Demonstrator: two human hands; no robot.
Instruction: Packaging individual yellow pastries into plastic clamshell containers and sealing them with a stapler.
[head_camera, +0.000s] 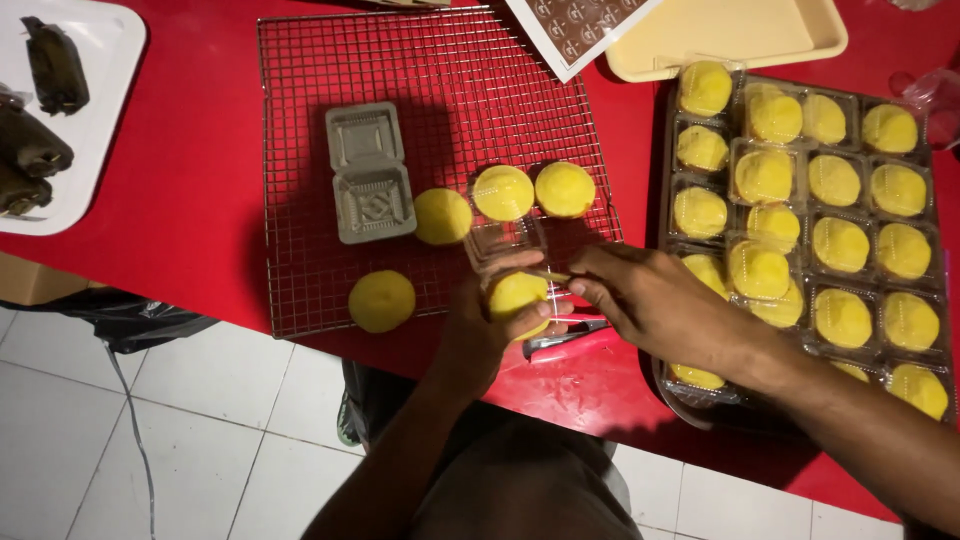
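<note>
The left hand (490, 320) is curling around a round yellow cake (516, 293), fingers closed on its near side and thumb over the front, so the cake is sitting right in the palm. The right hand (650, 300) is reaching in from the right, fingertips pinched together at the cake's top right edge — it seems to be gripping a thin clear flap or lid (545, 272) there, though the plastic is hard to make out. The cake is round, so it is offering no long axis; both hands are meeting on it, the left one carrying it.

Just under the right hand, a pair of metal tongs (565, 335) is lying on the red table (180, 180), partly covered by the fingers. Just beyond the left hand, an empty clear plastic box (503, 240) is resting on the wire rack (300, 150), with four more bare cakes around it and a grey open clamshell box (368, 185) further left. To the right of the right hand, a tray of boxed cakes (810, 230) is stretching away — its near corner is hidden by the forearm.
</note>
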